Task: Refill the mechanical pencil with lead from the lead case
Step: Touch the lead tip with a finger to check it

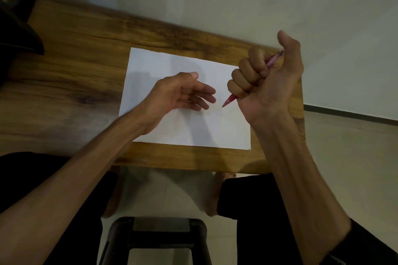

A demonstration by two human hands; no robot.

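above the white paper (pixel 193 127), the right hand (pixel 267 79) is fisting the red mechanical pencil (pixel 231 99), thumb probably clicking, while the left hand (pixel 183 92) is hovering slack-fingered, likely next catching lead.

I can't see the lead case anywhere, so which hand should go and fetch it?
Left, probably. The left hand hovers open over the paper, while the right hand is fisted round the pencil.
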